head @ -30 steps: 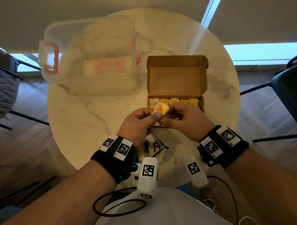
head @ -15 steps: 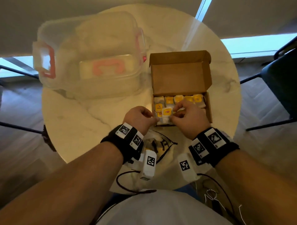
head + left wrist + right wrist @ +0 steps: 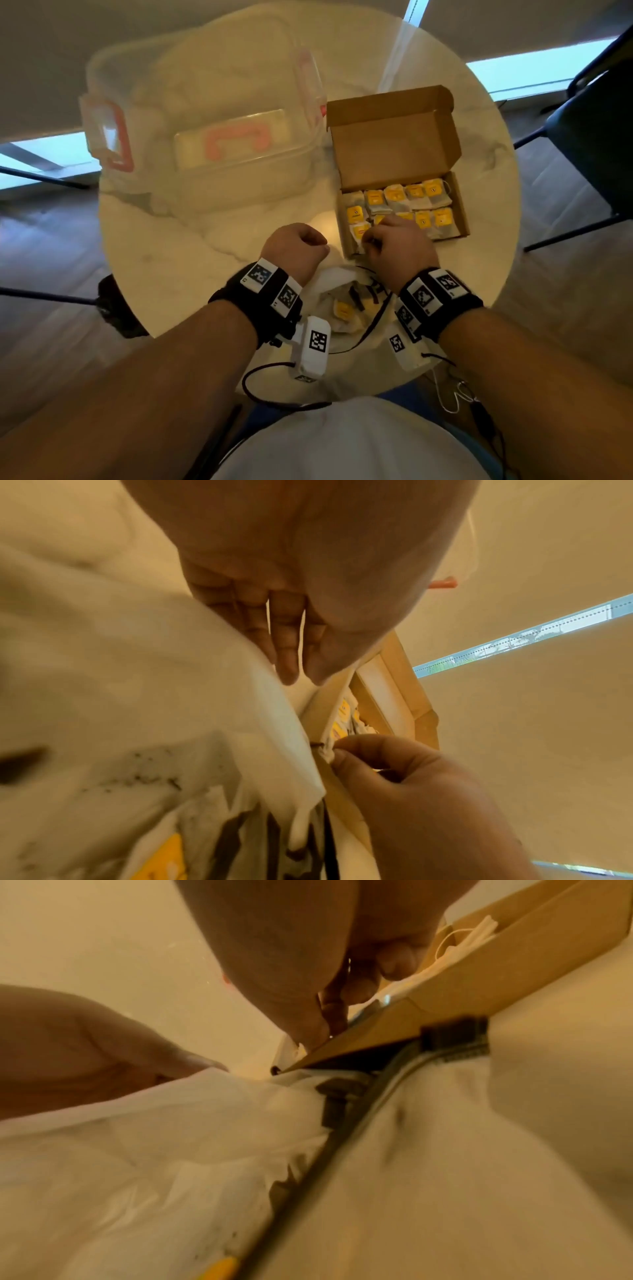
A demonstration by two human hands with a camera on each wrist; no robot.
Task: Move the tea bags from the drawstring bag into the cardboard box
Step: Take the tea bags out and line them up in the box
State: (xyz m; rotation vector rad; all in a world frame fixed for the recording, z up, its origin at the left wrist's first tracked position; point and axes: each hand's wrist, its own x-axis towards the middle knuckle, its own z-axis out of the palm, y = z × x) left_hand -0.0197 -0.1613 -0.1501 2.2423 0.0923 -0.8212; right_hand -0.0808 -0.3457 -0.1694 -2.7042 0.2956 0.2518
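Observation:
The open cardboard box (image 3: pixel 463 209) stands right of centre on the table and holds two rows of yellow-tagged tea bags (image 3: pixel 414 195). My right hand (image 3: pixel 373 236) is at the box's near-left corner, with thumb and forefinger pinching a tea bag (image 3: pixel 358 234) low inside it. The left wrist view shows that pinch (image 3: pixel 327 752) at the box wall (image 3: pixel 404 685). My left hand (image 3: pixel 298 246) is just left of the box, loosely curled and holding nothing, its fingers (image 3: pixel 284 647) against the white drawstring bag (image 3: pixel 332 281). The bag lies open between my wrists, and a yellow tea bag tag (image 3: pixel 342 310) shows inside.
A large clear plastic container (image 3: pixel 212 137) with pink latches fills the far left of the round marble table (image 3: pixel 164 260). A dark chair (image 3: pixel 589 137) stands to the right. Cables hang near the table's front edge.
Both hands held a tea bag above the box. The right hand has lowered it into the near-left corner, and the left hand has let go and drawn back toward the drawstring bag.

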